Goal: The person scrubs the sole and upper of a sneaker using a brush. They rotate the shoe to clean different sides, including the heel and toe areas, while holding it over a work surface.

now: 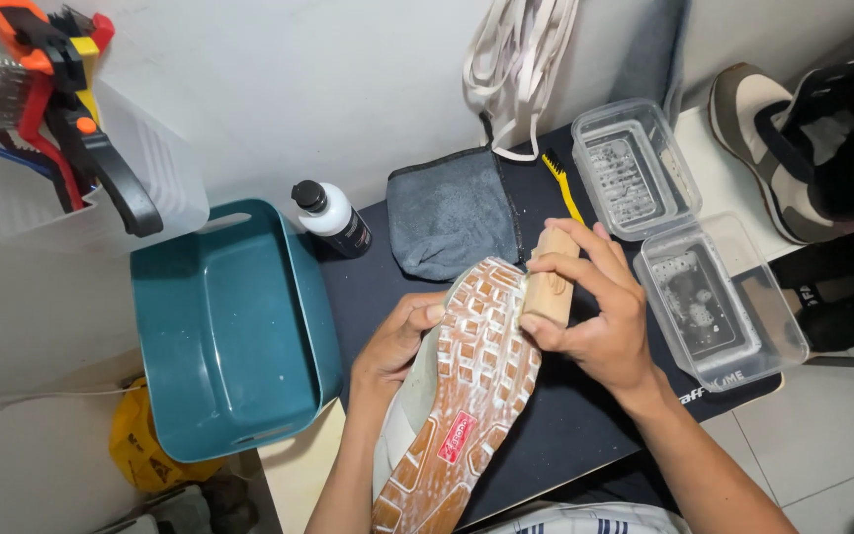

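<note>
My left hand (387, 351) grips a pale shoe (462, 396) from its left side, with the foamy tan-and-white sole turned up. My right hand (595, 307) holds a wooden-backed brush (549, 282) pressed against the toe end of the sole. The shoe lies over a dark mat (565, 415) in front of me.
A teal plastic basin (229, 336) stands to the left. Behind the shoe are a white bottle with a black cap (333, 218), a grey cloth (452, 213), a yellow-handled brush (565, 188), white laces (516, 59) and an open clear plastic box (684, 247). Another shoe (803, 148) sits far right.
</note>
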